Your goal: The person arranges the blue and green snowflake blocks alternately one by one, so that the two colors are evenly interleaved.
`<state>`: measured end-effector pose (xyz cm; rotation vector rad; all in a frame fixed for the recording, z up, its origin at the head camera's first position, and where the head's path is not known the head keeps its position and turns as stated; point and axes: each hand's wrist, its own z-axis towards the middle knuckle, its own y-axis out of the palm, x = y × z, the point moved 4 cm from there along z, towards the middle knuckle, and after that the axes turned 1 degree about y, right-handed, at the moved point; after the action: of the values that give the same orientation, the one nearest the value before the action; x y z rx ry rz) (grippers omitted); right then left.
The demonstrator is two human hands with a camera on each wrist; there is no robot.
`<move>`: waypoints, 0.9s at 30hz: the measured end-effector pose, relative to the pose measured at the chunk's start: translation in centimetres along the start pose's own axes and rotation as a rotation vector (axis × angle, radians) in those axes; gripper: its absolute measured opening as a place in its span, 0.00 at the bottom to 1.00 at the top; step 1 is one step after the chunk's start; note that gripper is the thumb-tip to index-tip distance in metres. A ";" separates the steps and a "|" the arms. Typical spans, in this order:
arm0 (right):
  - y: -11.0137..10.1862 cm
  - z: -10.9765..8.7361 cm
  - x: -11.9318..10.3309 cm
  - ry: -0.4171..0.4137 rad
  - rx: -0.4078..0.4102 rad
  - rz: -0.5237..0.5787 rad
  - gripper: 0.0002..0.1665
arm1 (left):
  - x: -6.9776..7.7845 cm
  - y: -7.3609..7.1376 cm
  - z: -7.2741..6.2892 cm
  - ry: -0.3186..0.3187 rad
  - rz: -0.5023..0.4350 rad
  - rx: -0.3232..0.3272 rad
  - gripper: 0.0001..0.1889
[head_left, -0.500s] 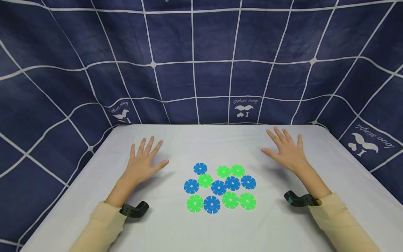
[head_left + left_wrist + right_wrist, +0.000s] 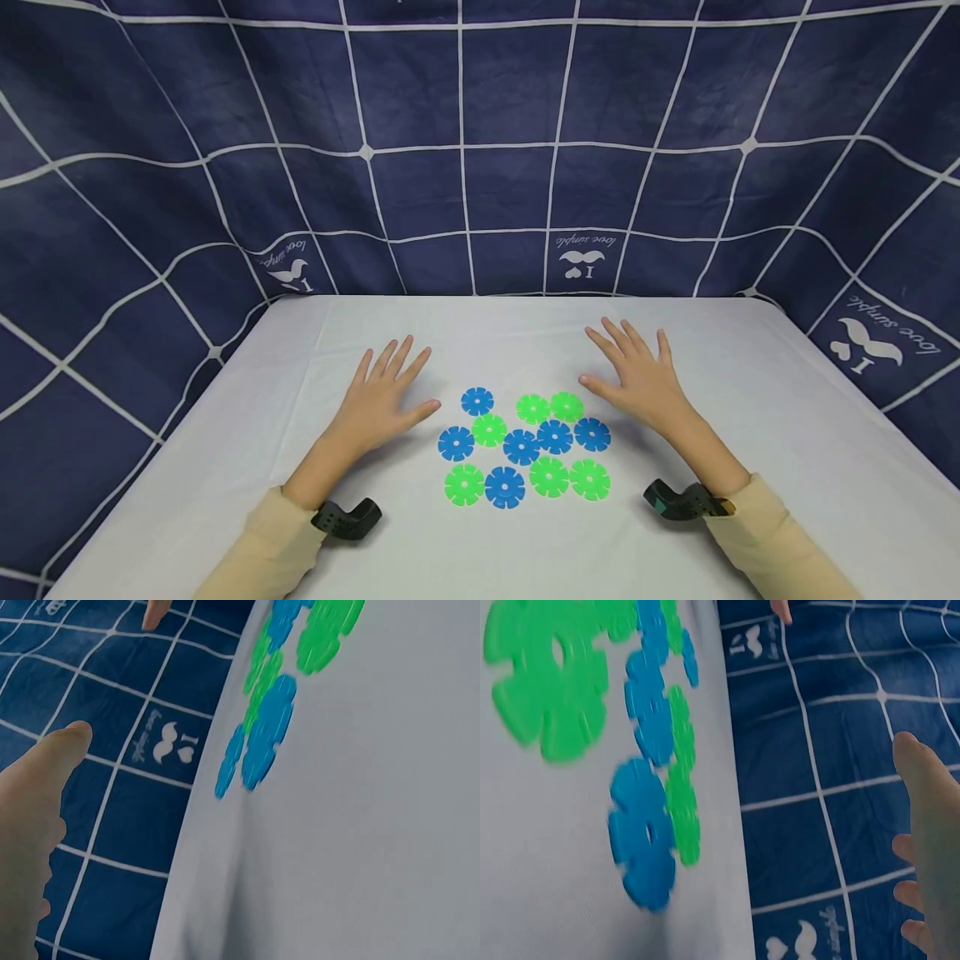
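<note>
Several blue and several green notched plastic discs lie flat in a loose cluster on the white table, each with a small hole in its middle. My left hand (image 2: 375, 407) hovers left of the cluster, fingers spread, its thumb nearest the far-left blue disc (image 2: 468, 402) and the left blue disc (image 2: 447, 444). On the other side my right hand (image 2: 639, 382) is spread too, palm down, nearest the right blue disc (image 2: 600, 435) and the far green disc (image 2: 575, 407). Neither hand holds anything. In the right wrist view a green disc (image 2: 574, 697) appears large and close.
The white tabletop (image 2: 420, 550) has a far edge against a dark blue curtain (image 2: 510, 192) with white grid lines. Black wrist cameras are strapped on the left wrist (image 2: 348, 521) and right wrist (image 2: 682, 502), below beige sleeves.
Both hands have moved inward toward the discs, the left to the right and the right to the left, and slightly nearer the body. The discs lie where they were.
</note>
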<state>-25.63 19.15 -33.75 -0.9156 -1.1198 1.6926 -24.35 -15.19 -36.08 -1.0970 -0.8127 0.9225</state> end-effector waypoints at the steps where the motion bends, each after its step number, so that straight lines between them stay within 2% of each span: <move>1: 0.1 0.0 -0.5 -0.011 0.002 0.002 0.44 | 0.3 0.2 0.1 0.007 -0.007 -0.006 0.40; 5: 0.5 0.0 -2.4 -0.056 0.009 0.002 0.43 | 1.5 1.0 0.5 0.027 -0.035 -0.030 0.40; 13: 1.8 0.2 -5.0 -0.105 -0.002 0.013 0.39 | 3.2 2.3 2.0 0.061 -0.063 -0.028 0.38; 20: 3.7 0.2 -6.7 -0.108 -0.001 0.035 0.36 | 4.5 3.7 2.9 0.044 -0.044 -0.084 0.37; 27: 5.1 -0.1 -7.4 -0.088 0.046 0.122 0.27 | 5.6 4.2 3.3 0.015 -0.063 -0.060 0.31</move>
<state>-24.37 11.23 -37.81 -0.9039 -1.0969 1.8664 -25.92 -8.08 -38.75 -1.1231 -0.8622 0.8408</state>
